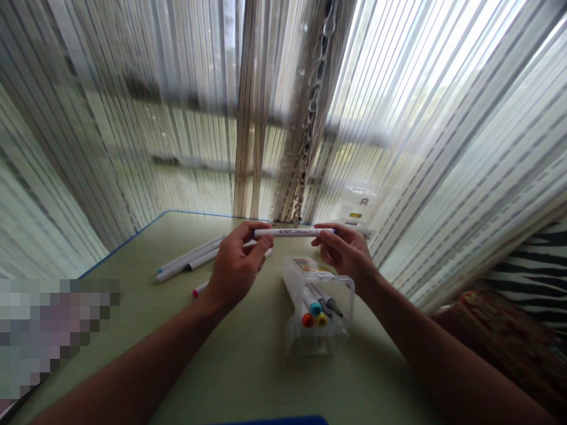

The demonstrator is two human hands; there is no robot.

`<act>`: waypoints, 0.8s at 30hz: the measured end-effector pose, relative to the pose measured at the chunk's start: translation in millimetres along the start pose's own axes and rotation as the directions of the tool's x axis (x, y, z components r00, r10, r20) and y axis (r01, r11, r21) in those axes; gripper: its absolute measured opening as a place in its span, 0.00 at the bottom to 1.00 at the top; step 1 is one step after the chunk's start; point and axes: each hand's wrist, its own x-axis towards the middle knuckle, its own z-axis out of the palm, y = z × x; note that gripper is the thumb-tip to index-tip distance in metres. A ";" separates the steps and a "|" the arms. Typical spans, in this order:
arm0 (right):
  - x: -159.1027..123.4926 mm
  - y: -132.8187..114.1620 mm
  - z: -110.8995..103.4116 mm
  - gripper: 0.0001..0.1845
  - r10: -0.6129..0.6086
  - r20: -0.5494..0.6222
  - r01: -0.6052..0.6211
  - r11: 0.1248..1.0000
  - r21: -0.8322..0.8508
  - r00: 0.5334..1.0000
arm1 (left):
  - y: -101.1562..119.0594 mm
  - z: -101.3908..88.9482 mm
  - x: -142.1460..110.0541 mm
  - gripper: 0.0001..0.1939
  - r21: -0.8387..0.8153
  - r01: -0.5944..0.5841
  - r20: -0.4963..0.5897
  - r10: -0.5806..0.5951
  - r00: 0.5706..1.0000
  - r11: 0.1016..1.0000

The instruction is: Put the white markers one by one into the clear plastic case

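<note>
A white marker [292,232] with blue ends is held level above the green table [248,366]. My left hand [234,265] pinches its left end between thumb and fingers. My right hand [348,251] pinches its right end the same way. Just below the hands lies a clear plastic marker case [316,301] on its side, open toward me, with several markers inside showing orange, blue, yellow and dark caps. Loose white markers [188,260] lie on the table to the left of my left hand, and a pink-tipped marker [199,290] peeks out under that wrist.
Sheer striped curtains [133,118] hang close behind the table on all sides, with a bead chain [310,118] at the middle. A white object [358,212] rests behind the curtain at right. A zebra-print fabric [531,260] is at far right. A blurred patch covers the lower left.
</note>
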 end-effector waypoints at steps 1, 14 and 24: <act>0.0 0.0 0.0 0.13 0.001 0.003 -0.001 1.000 -0.004 1.000 | -0.2 -0.1 0.1 0.14 0.003 0.000 -0.001 0.000 1.000 1.000; -1.7 -0.3 0.3 0.13 0.005 0.025 -0.004 0.999 -0.032 1.000 | 2.3 0.1 -0.3 0.13 0.021 0.001 -0.010 0.000 1.000 1.000; -2.0 -0.8 -0.4 0.14 0.019 0.011 -0.018 1.000 -0.026 1.000 | -0.4 0.7 -0.5 0.13 0.033 0.003 0.006 -0.004 1.000 0.999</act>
